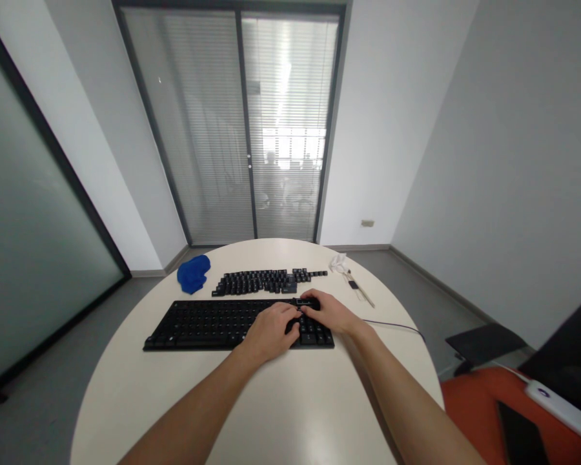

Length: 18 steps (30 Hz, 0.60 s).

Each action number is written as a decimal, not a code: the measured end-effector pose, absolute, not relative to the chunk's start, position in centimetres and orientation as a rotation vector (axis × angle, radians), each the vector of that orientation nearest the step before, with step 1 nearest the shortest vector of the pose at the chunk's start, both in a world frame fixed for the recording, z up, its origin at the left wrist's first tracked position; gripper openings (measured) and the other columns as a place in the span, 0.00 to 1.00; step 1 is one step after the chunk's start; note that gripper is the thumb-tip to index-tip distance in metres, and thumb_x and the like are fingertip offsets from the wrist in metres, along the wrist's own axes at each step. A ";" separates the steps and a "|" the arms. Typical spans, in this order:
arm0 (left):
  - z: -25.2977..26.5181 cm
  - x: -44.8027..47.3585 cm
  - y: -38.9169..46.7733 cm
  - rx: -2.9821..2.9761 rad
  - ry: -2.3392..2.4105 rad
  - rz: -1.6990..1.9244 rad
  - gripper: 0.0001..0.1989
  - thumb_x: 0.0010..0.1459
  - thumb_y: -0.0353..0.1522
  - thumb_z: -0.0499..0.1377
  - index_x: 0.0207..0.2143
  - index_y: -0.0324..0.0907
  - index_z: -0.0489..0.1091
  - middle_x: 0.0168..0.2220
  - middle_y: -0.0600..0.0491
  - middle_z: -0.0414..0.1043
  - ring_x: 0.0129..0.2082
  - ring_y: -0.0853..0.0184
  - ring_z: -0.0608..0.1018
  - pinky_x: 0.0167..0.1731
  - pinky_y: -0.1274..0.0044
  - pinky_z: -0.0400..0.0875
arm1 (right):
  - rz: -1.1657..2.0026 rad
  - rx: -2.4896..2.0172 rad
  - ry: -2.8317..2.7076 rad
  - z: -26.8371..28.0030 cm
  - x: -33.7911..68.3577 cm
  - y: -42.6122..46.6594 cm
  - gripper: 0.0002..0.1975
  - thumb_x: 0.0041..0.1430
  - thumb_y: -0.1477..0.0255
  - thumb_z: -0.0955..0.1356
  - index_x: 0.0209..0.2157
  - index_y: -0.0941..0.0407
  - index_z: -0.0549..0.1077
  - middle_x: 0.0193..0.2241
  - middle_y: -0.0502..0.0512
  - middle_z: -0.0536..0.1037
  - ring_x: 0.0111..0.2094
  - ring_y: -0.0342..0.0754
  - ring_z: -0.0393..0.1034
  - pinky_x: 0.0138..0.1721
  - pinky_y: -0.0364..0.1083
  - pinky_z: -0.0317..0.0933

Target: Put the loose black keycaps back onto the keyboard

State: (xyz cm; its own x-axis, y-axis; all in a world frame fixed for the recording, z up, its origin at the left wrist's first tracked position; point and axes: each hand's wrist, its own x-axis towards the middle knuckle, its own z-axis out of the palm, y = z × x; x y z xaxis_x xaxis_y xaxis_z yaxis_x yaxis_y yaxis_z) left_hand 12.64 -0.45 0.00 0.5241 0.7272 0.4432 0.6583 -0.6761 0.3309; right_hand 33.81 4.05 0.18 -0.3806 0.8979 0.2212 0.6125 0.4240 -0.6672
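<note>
A black keyboard (206, 321) lies flat on the round table, many of its key positions bare of caps. Over its right part, by the number pad, my left hand (270, 328) rests with bent fingers close together and the thumb below them. My right hand (330, 312) reaches in from the right, thumb and fingers closed at the keyboard's upper right area. The fingertips of both hands nearly meet there. Anything between them is too small or hidden to name. Behind the keyboard, loose black keycaps (254, 281) stand in rows, with a smaller group to the right.
A crumpled blue cloth (193, 274) lies at the table's back left. White crumpled tissue (339, 263) and thin sticks (363, 289) lie at the back right. A cable (392, 323) runs off the right edge. An orange chair (479, 403) holding a power strip (561, 410) stands right.
</note>
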 end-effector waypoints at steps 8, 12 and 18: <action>-0.3 12.7 -0.3 2.635 1.229 0.835 0.12 0.62 0.29 0.57 0.47 0.43 0.74 0.50 0.50 0.76 0.51 0.61 0.75 0.54 0.69 0.71 | 0.722 -1.301 -2.107 0.5 33.5 3.9 0.18 0.56 0.69 0.69 0.49 0.58 0.73 0.46 0.60 0.78 0.48 0.54 0.72 0.55 0.53 0.62; -0.2 12.7 -0.3 2.627 1.252 0.836 0.12 0.62 0.30 0.57 0.47 0.44 0.74 0.50 0.50 0.75 0.51 0.61 0.75 0.54 0.69 0.71 | 0.796 -1.365 -2.032 0.3 33.2 4.1 0.20 0.54 0.70 0.70 0.49 0.60 0.72 0.45 0.60 0.78 0.47 0.54 0.72 0.53 0.53 0.63; -0.1 12.8 -0.3 2.613 1.265 0.843 0.11 0.63 0.30 0.56 0.46 0.43 0.75 0.49 0.51 0.76 0.50 0.61 0.76 0.53 0.69 0.71 | 0.914 -1.403 -1.964 0.3 33.1 4.4 0.21 0.52 0.70 0.71 0.48 0.60 0.71 0.44 0.59 0.78 0.45 0.53 0.72 0.50 0.52 0.65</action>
